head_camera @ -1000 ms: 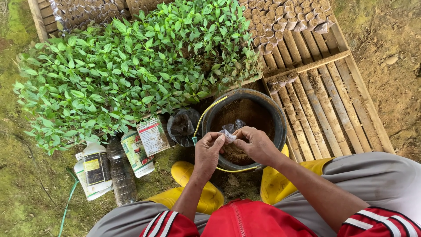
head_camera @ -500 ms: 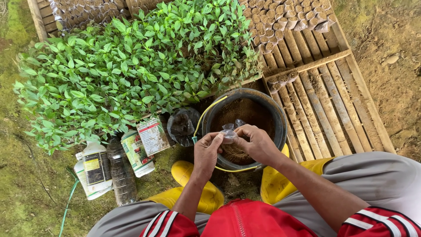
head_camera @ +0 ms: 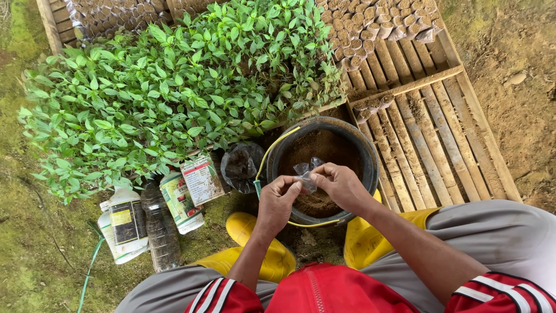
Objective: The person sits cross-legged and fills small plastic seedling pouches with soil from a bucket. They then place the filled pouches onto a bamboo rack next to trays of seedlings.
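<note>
Mossy ground, slatted wooden rack [head_camera: 428,133] | left hand [head_camera: 277,203] and right hand [head_camera: 341,186] both pinching small clear plastic bag [head_camera: 305,173] | above soil-filled black bucket [head_camera: 365,152] | seedlings [head_camera: 174,93] beside.

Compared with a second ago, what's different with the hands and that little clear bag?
Little has changed: both hands still pinch the small clear plastic bag over the bucket, having drifted slightly left, the bag now crumpled between the fingers. Bucket, seedlings and bottles have not moved.

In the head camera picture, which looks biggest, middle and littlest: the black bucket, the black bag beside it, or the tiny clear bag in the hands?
Largest to smallest, as they look:
1. Black bucket
2. Black bag
3. Tiny clear bag, pinched between left hand and right hand
</note>
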